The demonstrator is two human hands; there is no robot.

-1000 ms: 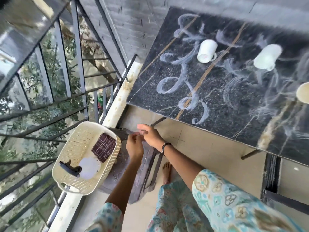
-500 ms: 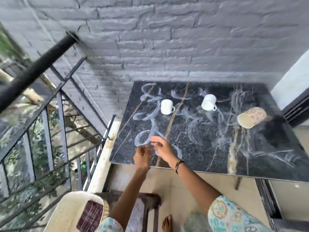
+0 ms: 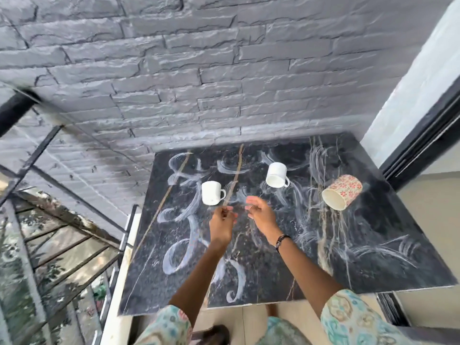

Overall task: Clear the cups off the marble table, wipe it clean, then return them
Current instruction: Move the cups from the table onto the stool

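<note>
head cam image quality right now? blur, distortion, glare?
Head view: strong wide-angle bowing of the brick wall and railing; left hand and right hand slightly motion-blurred, left edge smeared; soft daylight, no hard glare, white streaks on the marble table readable; three cups fairly sharp.

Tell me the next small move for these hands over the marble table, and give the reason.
Probably reach the left hand forward to grip the nearest white cup by its handle and lift it off. All three cups, including the other white cup and the floral cup, still stand on the smeared marble table, so wiping cannot start. The right hand appears to hold nothing.
</note>
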